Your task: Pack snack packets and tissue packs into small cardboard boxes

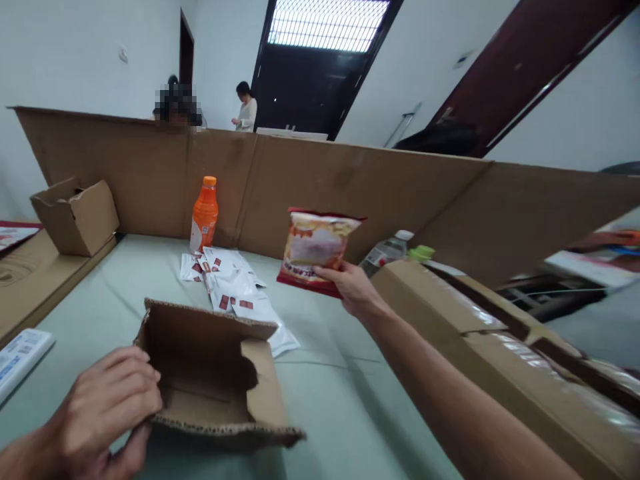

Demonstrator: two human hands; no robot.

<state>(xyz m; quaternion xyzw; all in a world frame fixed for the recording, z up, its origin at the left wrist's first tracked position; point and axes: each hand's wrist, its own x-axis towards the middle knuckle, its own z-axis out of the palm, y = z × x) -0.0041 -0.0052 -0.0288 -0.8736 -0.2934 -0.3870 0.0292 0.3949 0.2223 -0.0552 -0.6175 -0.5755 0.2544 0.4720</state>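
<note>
My left hand (107, 403) grips the near left edge of a small open cardboard box (215, 373) lying on the pale green table (330, 400); the box looks empty inside. My right hand (353, 287) is raised over the table and pinches the bottom corner of a red and white snack packet (314, 250), holding it upright above the surface, to the right of and beyond the box.
Several white sachets with red marks (227, 283) lie behind the box. An orange drink bottle (205, 215) stands against a tall cardboard wall (350, 183). A clear bottle (387, 252) lies by long cardboard pieces (475, 320) at right. Another small box (75, 217) sits far left. Two people stand beyond the wall.
</note>
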